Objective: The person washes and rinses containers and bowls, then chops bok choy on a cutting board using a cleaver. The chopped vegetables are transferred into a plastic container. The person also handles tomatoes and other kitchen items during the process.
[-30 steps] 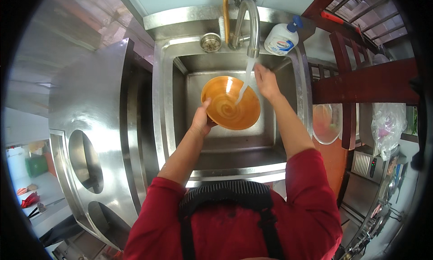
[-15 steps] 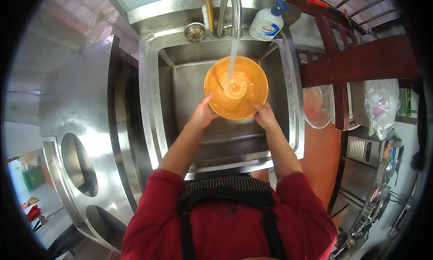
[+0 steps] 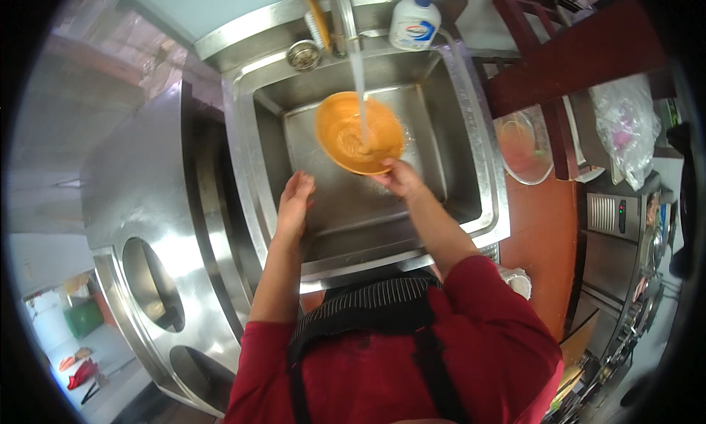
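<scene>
Head view, looking down past my sleeves: the orange bowl [image 3: 344, 133] is inside the sink [image 3: 248, 144], under the tap [image 3: 344, 16], and the stream of water [image 3: 358, 75] falls straight into it. My right hand [image 3: 401, 177] is clamped on the bowl's near right edge, the thumb over the rim and the fingers going underneath, where I can't make them all out. My left hand [image 3: 296, 197] is apart from the bowl, loose and empty, above the near left part of the sink. The bowl looks tilted, and I can't tell whether its base touches the sink floor or hangs above it.

Behind the sink, left of the tap, sit a small round metal dish [image 3: 304, 55] and a brush [image 3: 314, 8] with white bristles; on the right stands a white pump bottle [image 3: 413, 25] with a blue top. I am touching none of these.

I'd judge the step in hand to be rinsing, with water running over the inside of the bowl. As I see it, the next move calls for a sure pinch on the wet rim, since one hand alone carries the weight, and for the free one to come back to the opposite side before any tipping.
</scene>
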A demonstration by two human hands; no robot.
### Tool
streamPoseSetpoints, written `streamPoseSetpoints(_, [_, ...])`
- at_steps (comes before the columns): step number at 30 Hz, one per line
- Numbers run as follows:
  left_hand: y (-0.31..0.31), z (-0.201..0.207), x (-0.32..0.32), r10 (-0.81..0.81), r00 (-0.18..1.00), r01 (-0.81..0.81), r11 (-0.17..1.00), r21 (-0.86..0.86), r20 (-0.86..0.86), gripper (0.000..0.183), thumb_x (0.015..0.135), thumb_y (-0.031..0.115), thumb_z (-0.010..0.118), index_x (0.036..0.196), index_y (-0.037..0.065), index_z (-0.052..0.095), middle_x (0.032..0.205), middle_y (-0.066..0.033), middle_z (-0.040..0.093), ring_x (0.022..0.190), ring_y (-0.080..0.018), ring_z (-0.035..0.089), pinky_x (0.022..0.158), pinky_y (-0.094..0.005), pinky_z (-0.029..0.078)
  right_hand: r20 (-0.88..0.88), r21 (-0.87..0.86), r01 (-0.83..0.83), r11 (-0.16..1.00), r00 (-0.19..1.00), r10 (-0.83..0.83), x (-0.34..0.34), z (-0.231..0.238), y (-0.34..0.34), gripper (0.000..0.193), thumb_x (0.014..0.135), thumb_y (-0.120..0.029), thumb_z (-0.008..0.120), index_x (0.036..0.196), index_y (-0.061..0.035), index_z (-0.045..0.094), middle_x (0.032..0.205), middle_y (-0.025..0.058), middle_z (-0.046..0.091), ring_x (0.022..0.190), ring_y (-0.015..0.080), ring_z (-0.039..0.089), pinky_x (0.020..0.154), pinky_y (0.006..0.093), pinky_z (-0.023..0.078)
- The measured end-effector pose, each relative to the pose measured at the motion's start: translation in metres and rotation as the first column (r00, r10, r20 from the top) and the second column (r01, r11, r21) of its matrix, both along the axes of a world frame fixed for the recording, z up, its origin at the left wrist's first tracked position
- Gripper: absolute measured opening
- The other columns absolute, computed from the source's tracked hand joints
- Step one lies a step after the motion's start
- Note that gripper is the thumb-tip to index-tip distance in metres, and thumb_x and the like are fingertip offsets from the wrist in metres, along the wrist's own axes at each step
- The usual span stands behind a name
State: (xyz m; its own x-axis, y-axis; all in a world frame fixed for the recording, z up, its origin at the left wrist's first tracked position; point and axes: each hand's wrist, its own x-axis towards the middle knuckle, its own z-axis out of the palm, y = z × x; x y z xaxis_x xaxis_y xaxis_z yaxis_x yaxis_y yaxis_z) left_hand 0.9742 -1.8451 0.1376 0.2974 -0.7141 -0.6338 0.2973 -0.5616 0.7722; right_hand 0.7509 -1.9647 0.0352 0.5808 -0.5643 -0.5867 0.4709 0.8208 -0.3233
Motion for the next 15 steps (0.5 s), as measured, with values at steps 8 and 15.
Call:
streamPoseSetpoints(8, [0.021, -0.003, 0.006, 0.095, 0.995, -0.095, 0.995, 0.029, 0.004, 0.06, 0.084, 0.038, 0.063, 0.13, 0.006, 0.042, 0.121, -0.0062, 0.051, 0.101, -0.0176, 0.055, 0.085, -0.0323, 0.043, -0.523, -0.128, -0.421, 0.898, 0.798, 0.299, -0.009, 0.049, -0.011, 0.04, 0.084, -0.005, 0.046, 0.123, 0.0024, 0.044, 0.096, 0.0153, 0.063, 0.091, 0.0283, 0.064, 0.072, 0.043, 0.058])
streamPoseSetpoints(15, [0.014, -0.033, -0.009, 0.016, 0.992, -0.027, 0.996, 0.087, 0.129, 0.067, 0.083, 0.035, 0.065, 0.133, 0.001, 0.036, 0.131, -0.0118, 0.045, 0.112, -0.0221, 0.051, 0.093, -0.0354, 0.04, -0.778, -0.542, -0.801, 0.253, 0.364, -0.512, -0.019, 0.084, -0.031, 0.031, 0.086, -0.013, 0.05, 0.115, -0.0008, 0.054, 0.097, 0.0285, 0.059, 0.091, 0.043, 0.057, 0.08, 0.0388, 0.048])
